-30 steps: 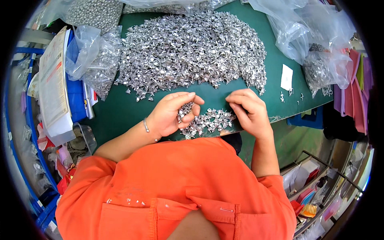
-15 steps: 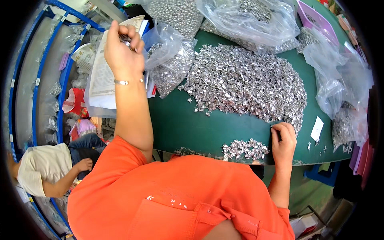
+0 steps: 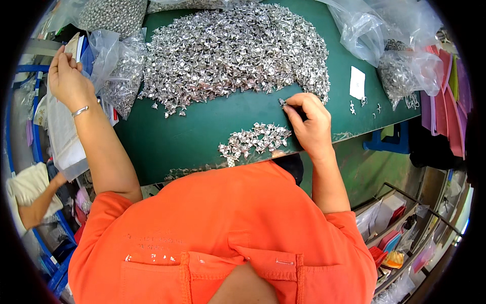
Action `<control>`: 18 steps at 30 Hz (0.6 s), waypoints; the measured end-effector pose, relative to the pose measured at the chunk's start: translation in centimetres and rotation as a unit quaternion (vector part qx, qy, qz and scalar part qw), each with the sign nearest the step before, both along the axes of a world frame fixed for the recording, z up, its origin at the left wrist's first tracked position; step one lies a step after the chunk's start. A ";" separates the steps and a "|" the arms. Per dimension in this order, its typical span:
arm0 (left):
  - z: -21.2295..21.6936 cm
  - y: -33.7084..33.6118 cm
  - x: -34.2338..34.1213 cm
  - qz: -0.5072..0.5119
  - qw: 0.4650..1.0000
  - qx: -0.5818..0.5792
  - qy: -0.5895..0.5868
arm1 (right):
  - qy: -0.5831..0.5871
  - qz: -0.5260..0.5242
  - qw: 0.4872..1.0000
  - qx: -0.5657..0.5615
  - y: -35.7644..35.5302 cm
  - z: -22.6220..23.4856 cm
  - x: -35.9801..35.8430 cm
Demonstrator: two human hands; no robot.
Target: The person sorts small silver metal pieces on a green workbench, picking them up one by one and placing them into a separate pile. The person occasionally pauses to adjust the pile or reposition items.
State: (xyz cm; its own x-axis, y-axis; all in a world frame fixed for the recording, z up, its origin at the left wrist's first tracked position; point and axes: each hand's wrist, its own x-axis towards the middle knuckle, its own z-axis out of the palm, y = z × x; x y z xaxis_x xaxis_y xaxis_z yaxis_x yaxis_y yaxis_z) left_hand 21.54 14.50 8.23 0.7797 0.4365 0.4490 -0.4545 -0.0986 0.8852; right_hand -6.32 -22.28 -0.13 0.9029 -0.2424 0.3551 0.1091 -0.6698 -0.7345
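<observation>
Right hand pinching small metal piece, just body side of big heap; small pile left of right hand, nearer body, long axis roughly left-right; left hand well apart, fingers curled, cannot tell if holding anything

Green table: large metal-piece heap, smaller pile, white card, filled bags.

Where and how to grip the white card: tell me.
Probably pinch the white card by its left long edge, coming from the left: it looks thin and flat, that edge faces the right hand, and silvery pieces lie by its lower edge.
</observation>
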 end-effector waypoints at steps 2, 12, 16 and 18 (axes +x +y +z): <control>1.2 -2.2 -3.1 -0.092 0.995 -0.030 -0.002 | -0.016 -0.019 0.999 -0.023 -0.3 -0.3 -0.2; -3.9 -15.5 -14.8 -0.439 0.842 0.310 -0.047 | -0.026 -0.059 0.998 0.003 -1.5 0.8 -2.1; -7.9 -20.2 -17.3 -0.520 0.739 0.410 -0.120 | -0.059 -0.005 0.993 -0.102 -1.2 0.2 -1.6; -8.5 -21.4 -17.6 -0.522 0.709 0.454 -0.137 | -0.035 0.014 0.997 -0.065 -0.9 0.6 -2.0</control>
State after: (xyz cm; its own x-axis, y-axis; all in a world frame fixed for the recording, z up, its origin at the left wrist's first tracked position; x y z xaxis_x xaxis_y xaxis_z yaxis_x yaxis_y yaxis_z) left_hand 3.94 -6.92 -0.27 0.2954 -0.8798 0.3724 -0.8414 -0.0550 0.5376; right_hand -8.28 -23.18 0.44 0.8807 -0.1649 0.4441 0.1775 -0.7544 -0.6320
